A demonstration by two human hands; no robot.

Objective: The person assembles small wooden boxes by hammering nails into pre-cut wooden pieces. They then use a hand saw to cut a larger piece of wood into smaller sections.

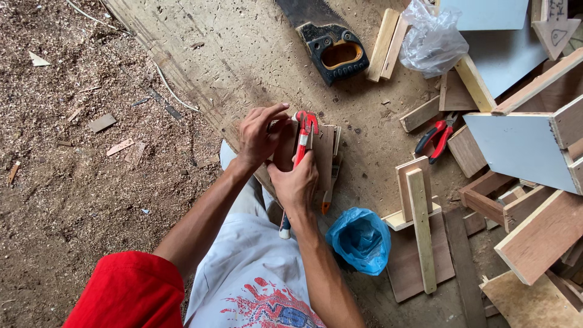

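Observation:
My left hand (260, 135) presses down on a small brown wooden piece (323, 152) that lies on a dusty board. My right hand (296, 182) is closed around a red-handled tool (303, 136), whose red and white head touches the top of the wooden piece. The tool's lower end sticks out below my wrist. Both hands sit close together over the piece, and part of it is hidden under my fingers.
A handsaw with a black and orange handle (333, 51) lies farther up the board. Red pliers (435, 138), a blue plastic bag (361, 238), a clear plastic bag (432, 39) and several wood offcuts and panels (516, 146) crowd the right. Sawdust (73, 152) covers the ground at left.

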